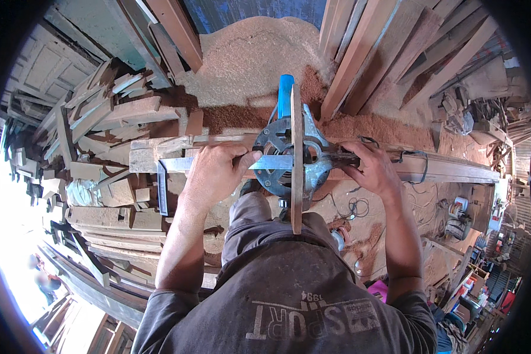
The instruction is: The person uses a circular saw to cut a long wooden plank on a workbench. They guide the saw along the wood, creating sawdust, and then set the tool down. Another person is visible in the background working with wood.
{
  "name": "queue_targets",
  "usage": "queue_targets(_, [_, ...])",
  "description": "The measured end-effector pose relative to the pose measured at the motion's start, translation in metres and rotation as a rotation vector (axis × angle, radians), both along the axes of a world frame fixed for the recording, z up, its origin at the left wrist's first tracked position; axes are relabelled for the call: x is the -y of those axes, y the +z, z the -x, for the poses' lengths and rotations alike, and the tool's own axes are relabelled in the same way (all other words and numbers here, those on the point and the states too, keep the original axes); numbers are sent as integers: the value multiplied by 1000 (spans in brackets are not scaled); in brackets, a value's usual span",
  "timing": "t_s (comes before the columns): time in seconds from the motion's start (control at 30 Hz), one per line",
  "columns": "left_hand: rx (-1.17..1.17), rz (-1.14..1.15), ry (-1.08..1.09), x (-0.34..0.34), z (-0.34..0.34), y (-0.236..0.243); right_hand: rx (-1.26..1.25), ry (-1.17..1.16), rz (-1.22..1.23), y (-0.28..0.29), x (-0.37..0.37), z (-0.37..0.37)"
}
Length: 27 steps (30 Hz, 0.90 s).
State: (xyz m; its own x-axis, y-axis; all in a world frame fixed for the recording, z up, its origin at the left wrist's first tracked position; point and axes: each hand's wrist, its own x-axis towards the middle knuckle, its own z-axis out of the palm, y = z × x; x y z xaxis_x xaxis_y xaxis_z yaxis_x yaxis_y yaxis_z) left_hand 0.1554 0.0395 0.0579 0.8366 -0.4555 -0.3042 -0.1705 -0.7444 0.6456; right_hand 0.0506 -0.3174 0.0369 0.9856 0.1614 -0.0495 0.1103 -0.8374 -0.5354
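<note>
My left hand (215, 171) is closed on the steel blade of a try square (271, 162), with the thumb and fingers pinching it. The square's dark stock (163, 189) hangs at the left end of the blade. The blade's right end meets a narrow wooden strip (297, 159), which stretches from far to near over a blue power tool (321, 141) with a round, slotted metal base. To the right of the tool, my right hand (371, 168) is curled round a dark part beside the base; what exactly it grips is partly hidden by the fingers.
A long wooden beam (448, 170) runs left to right beneath the tool, with a black strap around it. Sawdust (256, 50) is heaped beyond. Offcuts (121, 115) pile up at left, and planks (366, 59) lean at far right. Cables (355, 207) lie on the ground.
</note>
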Motion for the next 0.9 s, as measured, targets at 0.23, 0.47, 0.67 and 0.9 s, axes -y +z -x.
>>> queue_targets(0.23, [77, 84, -5, 0, 10, -10, 21, -6, -3, 2, -2, -1])
queue_targets(0.47, [-61, 85, 157, 7, 23, -19, -56, -20, 52, 2, -1, -1])
queue_targets(0.67, [-37, 59, 154, 8, 25, -17, -26, 12, 88, 5, 2, -2])
queue_targets(0.9, [-35, 32, 114, 3, 35, -13, -67, -30, 58, 6, 14, 11])
